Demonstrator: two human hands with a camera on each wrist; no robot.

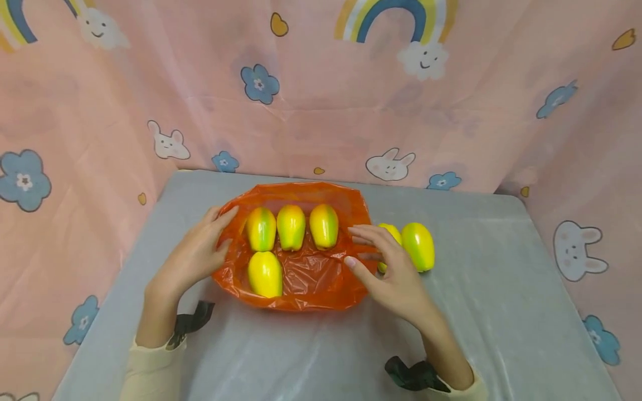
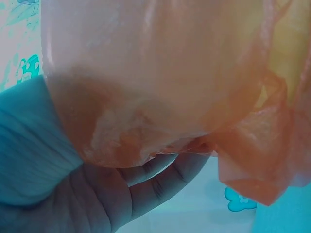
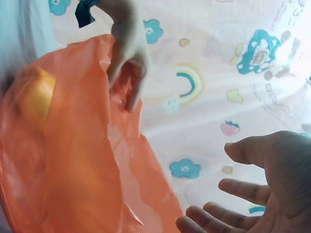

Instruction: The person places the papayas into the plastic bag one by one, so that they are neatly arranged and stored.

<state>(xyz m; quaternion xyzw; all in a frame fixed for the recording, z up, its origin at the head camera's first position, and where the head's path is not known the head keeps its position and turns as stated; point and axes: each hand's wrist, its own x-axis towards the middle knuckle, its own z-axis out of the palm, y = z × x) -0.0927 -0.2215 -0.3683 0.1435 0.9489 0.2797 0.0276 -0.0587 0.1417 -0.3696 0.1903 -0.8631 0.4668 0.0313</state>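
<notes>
An orange plastic bag (image 1: 313,278) lies spread with its mouth wide on the table. Inside it, three glossy yellow-green, papaya-like fruits (image 1: 292,227) form a row, and another fruit (image 1: 266,274) lies nearer at the left. At the bag's left rim, my left hand (image 1: 193,253) touches the plastic, thumb and fingers apart; in the left wrist view the bag hides part of it. My right hand (image 1: 393,270) hovers by the right rim with spread fingers, holding nothing; the right wrist view also shows this hand (image 3: 262,189) apart from the bag.
Right of the bag, a fruit (image 1: 418,247) lies on the grey-covered table (image 1: 501,312) beside a second one (image 1: 391,231) partly hidden behind my right hand. A pink patterned cloth (image 1: 311,122) hangs around the table's back and sides. Dark straps circle both wrists.
</notes>
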